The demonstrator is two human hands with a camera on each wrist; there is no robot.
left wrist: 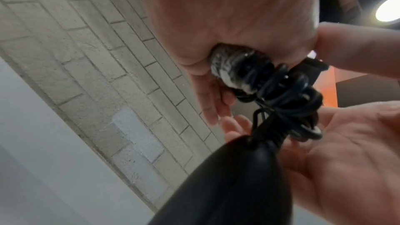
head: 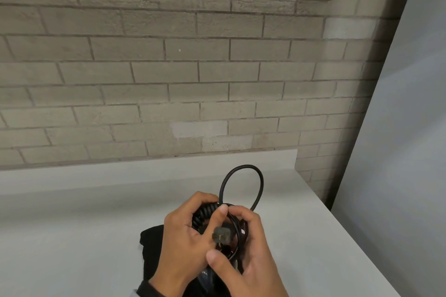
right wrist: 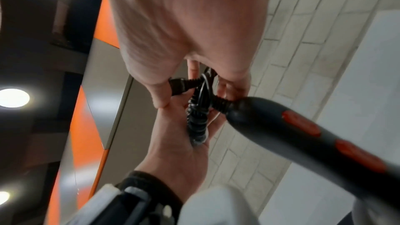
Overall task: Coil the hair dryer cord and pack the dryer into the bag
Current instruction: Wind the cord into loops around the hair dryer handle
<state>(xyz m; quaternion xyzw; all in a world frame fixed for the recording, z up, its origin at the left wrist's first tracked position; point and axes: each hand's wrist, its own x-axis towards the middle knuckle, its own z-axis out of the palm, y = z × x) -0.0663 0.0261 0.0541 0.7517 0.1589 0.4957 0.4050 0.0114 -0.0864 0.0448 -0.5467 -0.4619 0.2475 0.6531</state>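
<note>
Both hands meet over the white table (head: 72, 236), holding the black hair dryer cord (head: 241, 183). My left hand (head: 183, 231) curls round the bundled spiral part of the cord (left wrist: 238, 67). My right hand (head: 243, 248) pinches the plug (head: 220, 236) against the bundle, thumb below and forefinger above. One loose loop of cord stands up beyond the fingers. The dryer's black handle (right wrist: 303, 126), with orange buttons, hangs under the hands from its strain relief; its body is hidden. A black bag (head: 149, 243) lies on the table beneath my left wrist.
A pale brick wall (head: 169, 79) rises just behind the table. A white panel (head: 398, 128) closes off the right side, beyond the table's right edge. Bare tabletop stretches to the left of the bag.
</note>
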